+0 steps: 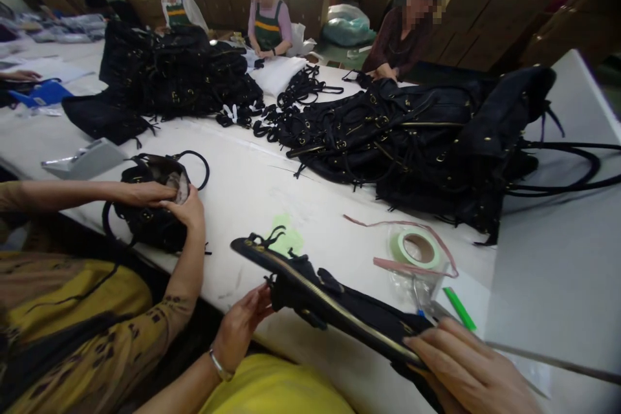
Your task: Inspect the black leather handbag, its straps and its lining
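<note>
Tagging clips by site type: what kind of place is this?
Likely a handbag workshop or small factory. Heaps of black bags with gold buckles cover a long white table, several seated people work along it, and the wearer's left hand and right hand hold a black bag piece.

No lettering can be read anywhere. The black bag in the hands shows only a plain gold zip, and the heap of bags beyond it has bare metal buckles with no brand to make out. The tape roll just beyond the held bag is unmarked, as is the blue folder far left of it.
</note>
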The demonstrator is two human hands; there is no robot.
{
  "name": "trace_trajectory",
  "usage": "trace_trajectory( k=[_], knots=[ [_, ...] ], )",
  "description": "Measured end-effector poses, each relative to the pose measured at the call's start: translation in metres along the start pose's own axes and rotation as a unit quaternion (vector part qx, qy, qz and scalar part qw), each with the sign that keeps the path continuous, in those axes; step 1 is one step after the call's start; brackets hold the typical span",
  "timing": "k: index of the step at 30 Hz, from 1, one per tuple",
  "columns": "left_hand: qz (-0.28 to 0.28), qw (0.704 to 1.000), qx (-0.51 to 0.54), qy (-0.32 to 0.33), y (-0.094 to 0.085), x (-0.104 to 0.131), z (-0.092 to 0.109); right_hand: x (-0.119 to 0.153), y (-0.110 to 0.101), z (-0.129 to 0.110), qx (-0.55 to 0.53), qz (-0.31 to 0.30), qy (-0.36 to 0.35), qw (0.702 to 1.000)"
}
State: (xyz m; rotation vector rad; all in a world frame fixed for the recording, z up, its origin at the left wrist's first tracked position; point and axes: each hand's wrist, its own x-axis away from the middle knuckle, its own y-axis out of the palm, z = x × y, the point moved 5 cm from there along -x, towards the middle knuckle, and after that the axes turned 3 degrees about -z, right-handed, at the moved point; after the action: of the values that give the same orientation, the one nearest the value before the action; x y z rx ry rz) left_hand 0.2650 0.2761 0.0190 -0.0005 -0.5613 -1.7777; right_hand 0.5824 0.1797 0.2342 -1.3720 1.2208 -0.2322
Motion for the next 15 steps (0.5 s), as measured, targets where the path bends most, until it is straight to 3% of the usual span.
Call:
trace_trajectory(
  k=[3,5,9,11,13,15],
  knots=[
    [0.092,0.995,-0.013,-0.033,-0.028,0.03,-0.009,-0.013,0.046,-0.003,-0.001,-0.059,-0.008,0.998],
    [0.123,0.989,-0.05,-0.067,-0.041,0.049,-0.016,-0.013,0.071,0.001,-0.018,-0.078,0.016,0.997],
    [0.1,0.965,-0.222,-0.1,-0.046,0.086,-0.006,-0.005,0.084,0.011,-0.038,-0.073,0.037,0.996],
    [0.065,0.928,-0.364,-0.036,-0.034,0.101,0.02,-0.004,0.08,0.011,-0.037,-0.081,0.03,0.996],
    [0.039,0.871,-0.48,0.099,-0.011,0.115,0.057,-0.006,0.076,0.009,-0.032,-0.087,0.028,0.995],
    [0.031,0.792,-0.554,0.257,0.018,0.126,0.097,-0.008,0.074,0.006,-0.02,-0.081,0.038,0.996]
  ],
)
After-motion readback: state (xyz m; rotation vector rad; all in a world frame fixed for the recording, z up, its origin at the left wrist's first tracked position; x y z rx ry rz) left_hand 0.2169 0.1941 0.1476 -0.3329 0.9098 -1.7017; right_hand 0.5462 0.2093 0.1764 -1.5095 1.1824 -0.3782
